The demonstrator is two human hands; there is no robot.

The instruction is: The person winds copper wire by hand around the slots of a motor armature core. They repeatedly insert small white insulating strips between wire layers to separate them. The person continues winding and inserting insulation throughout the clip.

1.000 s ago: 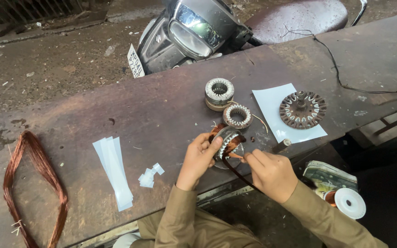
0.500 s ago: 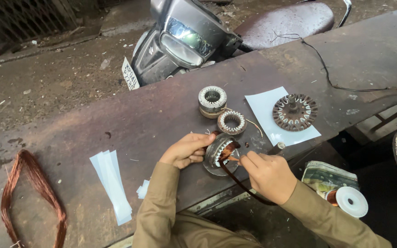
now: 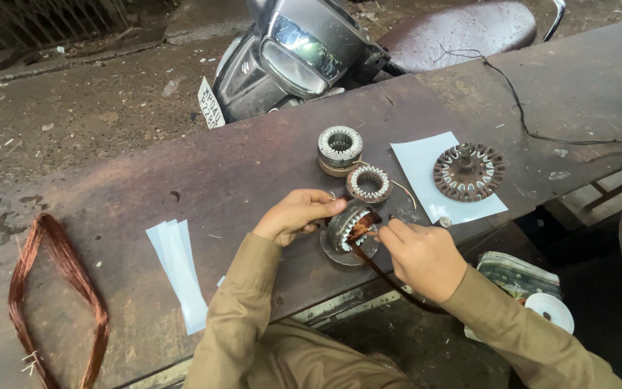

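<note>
1. At the far left, about 8 o'clock in the view, a loop of bare copper wire lies on the dark workbench, stretched long from 11 to 5 o'clock and tied near its lower end.
2. Right of it, a small stack of white paper strips lies flat near the bench's near edge, its long axis running from 11 to 5 o'clock, with bare bench between it and the wire loop.
3. Behind the bench at 12 o'clock stands a scooter; a white number plate hangs at its front, tilted, just beyond the far edge.
4. The left hand curls over the left rim of the stator core, fingers narrow and closed on it. The core sits at the middle of the bench close to the near edge, tipped up, its open bore facing 4 o'clock toward the person.
5. The right hand meets the core from 4 o'clock, fingertips pinched on a copper winding bundle that enters the slots and trails off over the near edge toward 5 o'clock.
6. At 12 o'clock from the core, two more ring stators lie flat, bores up: the nearer ring just beside the hands, the taller ring beyond it.
7. At 2 o'clock a white paper sheet carries a rusty toothed rotor, shaft pointing up.
8. Below the near edge at 4 o'clock sit a printed packet and a white tape roll. Open bench stretches left of the hands and along the far right.
</note>
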